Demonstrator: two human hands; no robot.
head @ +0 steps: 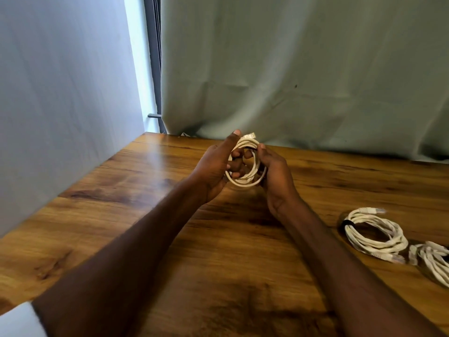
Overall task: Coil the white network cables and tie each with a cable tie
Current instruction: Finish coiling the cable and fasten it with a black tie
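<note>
Held up in the middle of the frame, above the wooden table (145, 215): a small coil of white network cable (245, 164), gripped from both sides. Left hand (216, 166) on the coil's left edge, thumb straight up along the outer turns, fingers curled through the middle of the loop; right hand (274, 173) on the coil's right edge, thumb tip pressed at the top of the loop, fingers curled round behind; both hands closed on the cable. Clear plug (250, 135) poking out at the top of the coil, just beside the left thumb tip; something dark across the upper turns, too small to make out. Coil lifted clear of the tabletop, upright and facing the camera; both bare forearms running down toward the lower edge of the frame, a bit of white sleeve (19, 319) at the lower left corner.

Lower right of the frame, well apart from the hands: a second coil (374, 233) lying flat on the table, bound on its left side by a black cable tie (347, 224), plugs sticking out at top and bottom; just beside it, cut off by the right edge, a third coil (432, 261), touching or nearly touching the second; cannot tell which.

Behind the table: a pale green curtain (303, 69) across the upper right; a white wall (60, 93) on the left; a dark vertical frame (154, 57) in the gap between.
</note>
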